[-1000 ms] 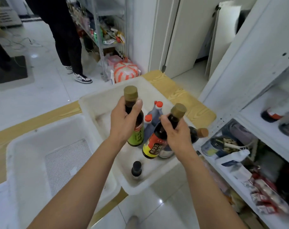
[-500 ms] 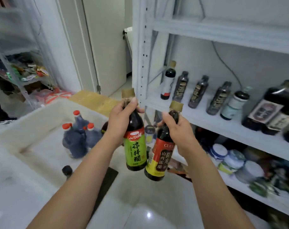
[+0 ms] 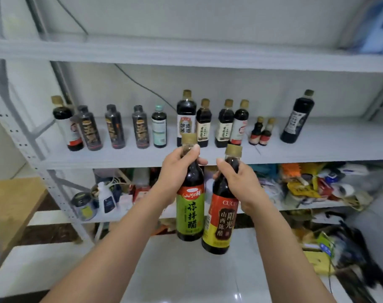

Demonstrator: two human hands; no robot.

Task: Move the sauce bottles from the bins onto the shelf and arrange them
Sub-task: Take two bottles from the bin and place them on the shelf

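Observation:
My left hand (image 3: 177, 171) grips the neck of a dark bottle with a green label (image 3: 190, 212). My right hand (image 3: 238, 180) grips the neck of a dark bottle with a red and yellow label (image 3: 221, 219). Both bottles hang upright, side by side, in front of and just below the white shelf (image 3: 317, 149). On that shelf stands a row of several dark sauce bottles, from a white-labelled one at the left (image 3: 66, 123) to a tall black one at the right (image 3: 297, 117). The bins are out of view.
The shelf's perforated grey upright (image 3: 28, 147) runs down the left. The lower shelf (image 3: 295, 206) is crowded with packets, jars and a white spray bottle (image 3: 106, 197). A wooden surface (image 3: 9, 206) sits at the left. Bare shelf shows right of the tall black bottle.
My view has swung right and up from the bins to face the shelf. Both hands have carried their bottles along and now hold them before the shelf's middle.

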